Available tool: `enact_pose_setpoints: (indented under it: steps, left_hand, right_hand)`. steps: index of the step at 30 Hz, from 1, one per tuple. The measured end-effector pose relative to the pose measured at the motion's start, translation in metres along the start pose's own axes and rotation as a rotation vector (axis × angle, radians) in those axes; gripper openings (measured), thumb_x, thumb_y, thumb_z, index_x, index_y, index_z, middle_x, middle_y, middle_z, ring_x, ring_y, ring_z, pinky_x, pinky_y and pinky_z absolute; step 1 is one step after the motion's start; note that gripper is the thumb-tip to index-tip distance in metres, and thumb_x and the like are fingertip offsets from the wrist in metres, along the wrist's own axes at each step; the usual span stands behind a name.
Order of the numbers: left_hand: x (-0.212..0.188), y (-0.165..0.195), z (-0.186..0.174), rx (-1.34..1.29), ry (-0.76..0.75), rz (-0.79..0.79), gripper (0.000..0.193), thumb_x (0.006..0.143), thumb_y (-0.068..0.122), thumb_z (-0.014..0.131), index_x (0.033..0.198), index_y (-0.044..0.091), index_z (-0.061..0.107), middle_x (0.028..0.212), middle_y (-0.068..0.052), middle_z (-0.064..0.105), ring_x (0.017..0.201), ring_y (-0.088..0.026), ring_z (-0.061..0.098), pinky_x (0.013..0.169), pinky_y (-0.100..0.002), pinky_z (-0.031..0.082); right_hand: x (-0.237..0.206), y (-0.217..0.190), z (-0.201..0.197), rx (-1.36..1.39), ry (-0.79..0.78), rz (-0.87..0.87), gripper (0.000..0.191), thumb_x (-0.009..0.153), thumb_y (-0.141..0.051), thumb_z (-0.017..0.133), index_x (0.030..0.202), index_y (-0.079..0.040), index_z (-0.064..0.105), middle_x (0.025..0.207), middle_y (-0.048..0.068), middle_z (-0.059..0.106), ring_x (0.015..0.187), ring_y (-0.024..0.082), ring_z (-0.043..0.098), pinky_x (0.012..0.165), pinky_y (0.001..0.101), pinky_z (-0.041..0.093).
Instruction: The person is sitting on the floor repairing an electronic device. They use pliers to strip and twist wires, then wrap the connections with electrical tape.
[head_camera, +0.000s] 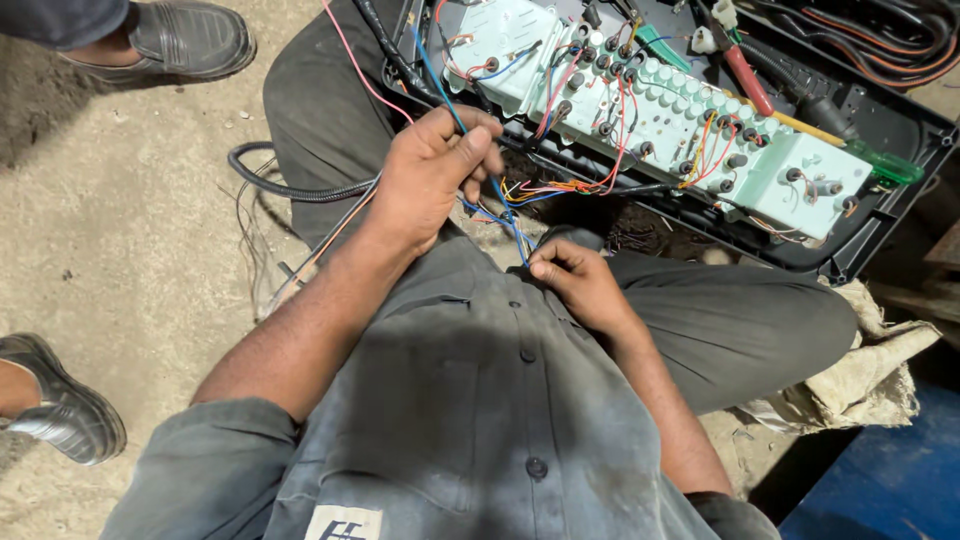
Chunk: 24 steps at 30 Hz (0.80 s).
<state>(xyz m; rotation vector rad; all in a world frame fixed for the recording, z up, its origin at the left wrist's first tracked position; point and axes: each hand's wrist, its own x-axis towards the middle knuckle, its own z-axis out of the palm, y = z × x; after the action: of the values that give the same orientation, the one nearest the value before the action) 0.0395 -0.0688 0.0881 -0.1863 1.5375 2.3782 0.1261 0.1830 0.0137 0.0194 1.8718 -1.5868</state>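
Note:
My left hand (432, 172) is closed around a blue wire (508, 215) and other thin wires, held above my lap. My right hand (575, 278) pinches the lower end of the same blue wire near my shirt. The wires run up to the back of a pale green instrument panel (690, 120) studded with round sockets and coloured wiring. That panel lies in a black plastic housing (880, 215) resting across my knees.
A black corrugated cable (275, 185) loops over the sandy ground at left. A green-handled screwdriver (880, 165) and a red-handled tool (748, 80) lie on the panel. Other people's dark shoes (185, 40) (62, 405) stand at the left. A dirty cloth (870, 370) lies at right.

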Motion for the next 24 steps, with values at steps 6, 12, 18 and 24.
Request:
enact_pose_setpoints:
  steps: [6,12,18,24]
  left_hand:
    - [-0.002,0.014,0.001,-0.19,-0.007,0.019,0.023,0.101,0.008,0.058,0.124,0.002,0.058,0.098,-0.01,0.074,0.082,-0.014,0.071,0.061,-0.026,0.057]
    - [-0.006,0.02,-0.011,0.02,0.006,-0.044,0.022,0.112,0.019,0.055,0.123,0.001,0.063,0.081,-0.011,0.067,0.058,-0.012,0.056,0.043,-0.02,0.039]
    - [-0.007,0.003,-0.003,-0.173,-0.034,-0.421,0.019,0.1,0.017,0.056,0.105,-0.001,0.058,0.105,-0.007,0.077,0.081,-0.017,0.076,0.055,-0.033,0.064]
    - [-0.022,0.038,-0.009,-0.262,0.002,-0.232,0.02,0.106,0.019,0.057,0.114,0.001,0.062,0.094,-0.015,0.074,0.068,-0.018,0.07,0.051,-0.033,0.059]
  right_hand:
    - [0.002,-0.004,-0.011,-0.119,-0.043,-0.043,0.014,0.096,-0.015,0.071,0.098,-0.001,0.071,0.093,0.001,0.071,0.092,0.01,0.062,0.086,0.0278,0.052]
    - [-0.004,-0.033,-0.11,-0.288,0.476,-0.093,0.015,0.1,-0.017,0.068,0.101,-0.006,0.077,0.097,0.002,0.076,0.093,0.011,0.068,0.093,0.028,0.051]
    - [0.092,-0.05,-0.248,-0.915,0.777,-0.09,0.036,0.095,-0.035,0.079,0.108,-0.001,0.074,0.101,0.021,0.072,0.088,0.032,0.069,0.079,0.0432,0.054]
    - [0.129,-0.039,-0.264,-0.943,0.587,0.254,0.048,0.089,-0.047,0.075,0.106,-0.002,0.075,0.085,0.023,0.071,0.078,0.033,0.07,0.077,0.0457,0.053]
